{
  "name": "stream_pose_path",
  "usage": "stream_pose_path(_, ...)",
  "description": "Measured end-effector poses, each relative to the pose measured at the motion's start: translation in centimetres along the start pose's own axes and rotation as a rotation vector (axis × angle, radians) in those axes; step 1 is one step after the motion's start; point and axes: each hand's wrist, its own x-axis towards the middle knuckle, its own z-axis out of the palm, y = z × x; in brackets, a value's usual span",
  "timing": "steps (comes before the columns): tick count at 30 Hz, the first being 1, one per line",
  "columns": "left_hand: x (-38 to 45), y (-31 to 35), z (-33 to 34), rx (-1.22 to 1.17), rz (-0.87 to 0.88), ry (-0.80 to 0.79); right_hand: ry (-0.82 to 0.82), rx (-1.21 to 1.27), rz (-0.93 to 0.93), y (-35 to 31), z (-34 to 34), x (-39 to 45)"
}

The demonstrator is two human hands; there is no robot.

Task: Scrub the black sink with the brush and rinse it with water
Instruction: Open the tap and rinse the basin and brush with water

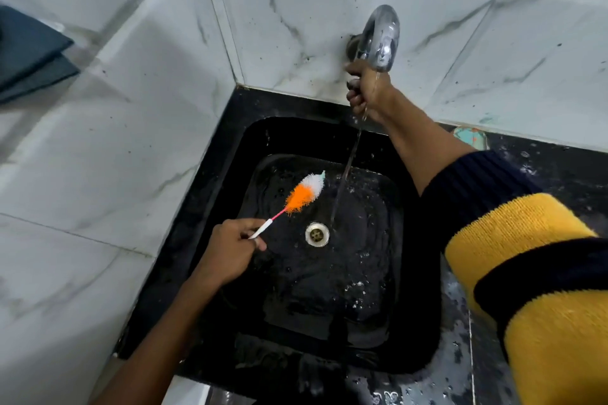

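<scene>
Two hands: left hand [230, 246] pinches one brush [297, 196]; right hand [368, 94] grips one tap [378, 39] over one sink [418, 332].

My left hand [230, 248] pinches the bottle brush [297, 196] handle, bristles over sink [411, 322] floor just left of drain [317, 233]. Right hand [365, 92] grips tap [378, 39] lever; water stream [345, 174] lands right beside drain.

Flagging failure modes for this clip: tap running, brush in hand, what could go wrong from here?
1. The left hand pinches only the thin end of the brush; hard scrubbing may twist it loose.
2. Water lands beside the drain, and may splash the already wet counter.
3. The right hand at the tap is wet and may slip.
</scene>
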Motion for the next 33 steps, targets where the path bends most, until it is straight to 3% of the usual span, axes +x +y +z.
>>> stream_pose_path(5, 0.1, -0.5, -0.3, -0.012, -0.010, 0.014, -0.219, 0.286, 0.117, 0.6, -1.0, -1.8)
stream_pose_path(12, -0.1, -0.6, -0.3, -0.002, -0.006, 0.025, -0.243, 0.667, 0.229, 7.2, -1.0, -5.4)
stream_pose_path(14, -0.2, -0.6, -0.2, -0.005, -0.007, 0.025, -0.173, 0.534, 0.362, 11.4, -1.4, -6.3)
stream_pose_path(17, -0.4, -0.7, 0.0, -0.001, -0.013, 0.012, -0.089, -0.103, 0.514, 17.1, -2.1, -8.2)
stream_pose_path(19, -0.5, -0.9, 0.1, 0.009, -0.017, 0.009, -0.062, -0.285, 0.524, 18.3, -2.6, -9.3)
stream_pose_path(22, -0.7, -0.8, 0.4, 0.009, -0.020, -0.002, -0.064, -0.238, 0.425, 16.4, -3.5, -9.8)
stream_pose_path(26, -0.9, -0.3, 0.6, 0.003, -0.018, -0.012, -0.099, 0.200, 0.230, 13.7, -5.0, -10.2)
stream_pose_path(28, -1.0, -0.1, 0.7, -0.002, -0.020, -0.013, -0.079, 0.296, 0.270, 15.5, -5.4, -10.7)
stream_pose_path(31, -1.2, 0.2, 0.9, -0.011, -0.026, -0.019, 0.054, -0.450, 0.391, 20.6, -5.0, -11.8)
stream_pose_path(32, -1.2, 0.2, 1.0, -0.012, -0.027, -0.027, 0.073, -0.621, 0.398, 21.8, -4.9, -12.3)
stream_pose_path(33, -1.2, 0.3, 1.2, -0.014, -0.029, -0.031, 0.064, -0.592, 0.401, 22.4, -4.4, -13.0)
